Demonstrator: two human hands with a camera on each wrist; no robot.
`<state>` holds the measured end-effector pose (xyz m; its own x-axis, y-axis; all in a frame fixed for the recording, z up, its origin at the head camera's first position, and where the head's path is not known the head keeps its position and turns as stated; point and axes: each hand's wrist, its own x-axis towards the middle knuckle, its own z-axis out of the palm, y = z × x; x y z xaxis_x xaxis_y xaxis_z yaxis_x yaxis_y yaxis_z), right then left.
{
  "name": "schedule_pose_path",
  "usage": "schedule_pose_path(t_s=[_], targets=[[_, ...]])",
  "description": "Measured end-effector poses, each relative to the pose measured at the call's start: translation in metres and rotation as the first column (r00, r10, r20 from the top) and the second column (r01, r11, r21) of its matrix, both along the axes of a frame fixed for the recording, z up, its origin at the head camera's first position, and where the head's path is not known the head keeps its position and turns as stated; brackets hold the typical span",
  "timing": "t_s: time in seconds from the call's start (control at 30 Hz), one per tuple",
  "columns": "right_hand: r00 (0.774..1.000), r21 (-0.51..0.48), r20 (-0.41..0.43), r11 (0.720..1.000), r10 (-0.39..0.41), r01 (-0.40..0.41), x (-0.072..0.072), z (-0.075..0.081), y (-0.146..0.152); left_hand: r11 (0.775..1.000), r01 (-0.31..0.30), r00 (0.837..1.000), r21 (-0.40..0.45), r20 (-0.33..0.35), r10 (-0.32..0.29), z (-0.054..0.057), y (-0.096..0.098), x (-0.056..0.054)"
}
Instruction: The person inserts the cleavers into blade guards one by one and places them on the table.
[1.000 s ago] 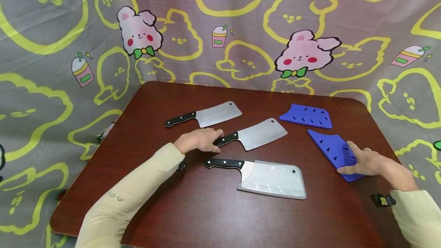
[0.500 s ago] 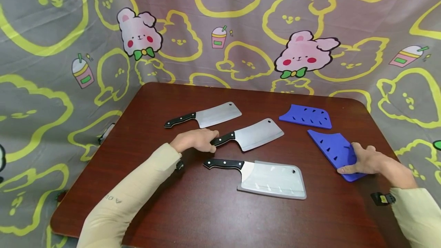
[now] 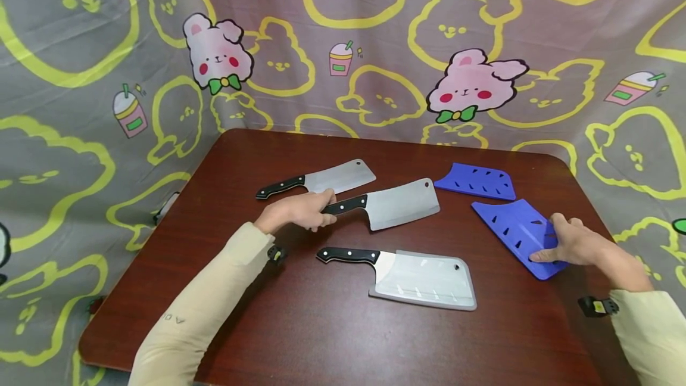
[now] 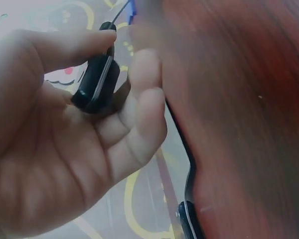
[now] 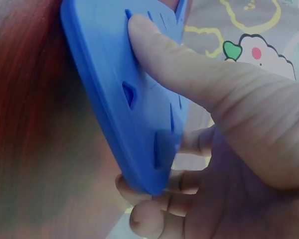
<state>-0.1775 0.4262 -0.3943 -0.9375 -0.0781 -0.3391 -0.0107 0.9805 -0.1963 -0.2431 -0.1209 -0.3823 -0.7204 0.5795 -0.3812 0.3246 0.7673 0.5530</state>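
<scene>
My left hand point(image 3: 300, 210) grips the black handle point(image 4: 97, 82) of a cleaver point(image 3: 404, 202) near the table's middle, thumb on one side and fingers curled beneath. The broad steel blade points right, bare, with a small hole at its far corner. At the right, my right hand point(image 3: 584, 249) holds a blue slotted blade guard point(image 3: 511, 228). In the right wrist view the thumb presses the guard's face point(image 5: 107, 64) and fingers wrap under its lower edge. The guard's narrow tip points up and left, toward the blade.
Behind the held cleaver lies another bare cleaver point(image 3: 340, 176). A third cleaver point(image 3: 423, 279), its blade in a clear cover, lies in front. A second blue blade guard point(image 3: 477, 180) rests at the back right of the brown table point(image 3: 332, 344). A patterned curtain point(image 3: 386, 46) hangs behind.
The left hand has shifted slightly left and raised the cleaver, whose blade now sits higher in view. The right hand has lifted and tilted the blue blade guard a little.
</scene>
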Motion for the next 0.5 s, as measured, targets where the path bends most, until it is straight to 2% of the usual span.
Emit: schedule_pose_path(t_s=[0.23,0.37,0.5], targets=[[0.997,-0.047,-0.047,0.997,0.053,-0.055,-0.001,0.008,0.0,0.995,-0.005,1.0,0.096,0.013,0.003,0.009,-0.001,0.002],[0.989,-0.063,-0.104,0.991,0.109,-0.116,-0.002,0.013,-0.003,0.994,-0.024,1.0,0.106,-0.009,0.025,0.014,-0.002,0.003],[0.977,-0.065,-0.152,0.985,0.151,-0.162,-0.004,0.019,-0.006,0.986,-0.058,0.997,0.159,-0.039,0.064,0.017,-0.003,0.005]])
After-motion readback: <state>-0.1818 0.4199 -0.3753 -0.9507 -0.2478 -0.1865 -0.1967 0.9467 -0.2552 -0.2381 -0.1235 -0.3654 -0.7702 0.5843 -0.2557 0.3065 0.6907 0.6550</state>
